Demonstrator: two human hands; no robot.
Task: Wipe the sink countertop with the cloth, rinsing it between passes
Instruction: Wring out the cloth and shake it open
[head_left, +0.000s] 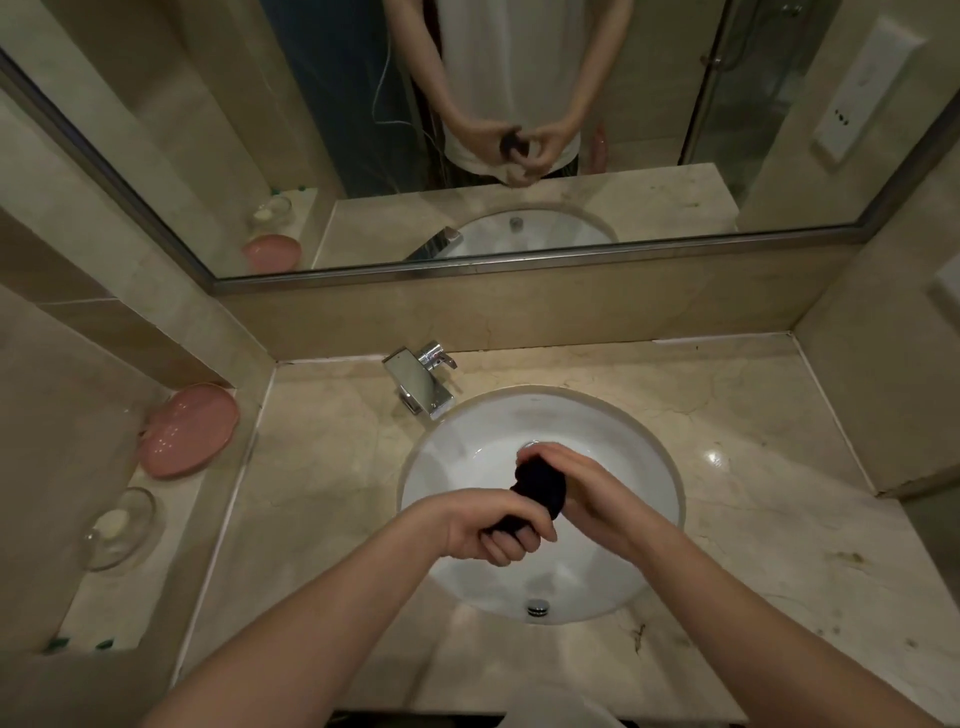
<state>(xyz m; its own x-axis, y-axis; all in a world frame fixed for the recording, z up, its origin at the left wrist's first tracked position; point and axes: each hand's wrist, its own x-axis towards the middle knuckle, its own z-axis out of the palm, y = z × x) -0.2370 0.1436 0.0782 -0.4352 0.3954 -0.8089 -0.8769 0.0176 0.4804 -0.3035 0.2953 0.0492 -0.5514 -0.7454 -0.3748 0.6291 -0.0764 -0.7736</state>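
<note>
While both my hands sit over the sink (447, 467), I've got the cloth (540, 488) wrung between them. Left hand (491, 530) grips the lower end, fingers curled tight round it, knuckles toward me. Right hand (576, 488) wraps the upper end, fingers closed over the top of the wad. Cloth is dark, bunched and twisted into a thick roll, held above the basin, not touching the bowl as far as I can tell. It sits roughly over the basin centre.

Tap (421, 382) is chrome, at the back-left rim of the sink, spout angled toward the bowl. Can't see any water running. Overflow hole (537, 607) shows on the near wall of the basin.

Desk (753, 467) is beige marble, wraps the sink on all sides; some dark marks on its right side and near the front edge. Glossy spot to the right of the basin.

Lower ledge on the left carries a pink dish (189, 431) leaning against the wall, and a clear glass dish (122, 527) with a pale soap bar in it, nearer me.

Mirror (156, 171) above the backsplash reflects both hands on the cloth, the sink and both dishes.
</note>
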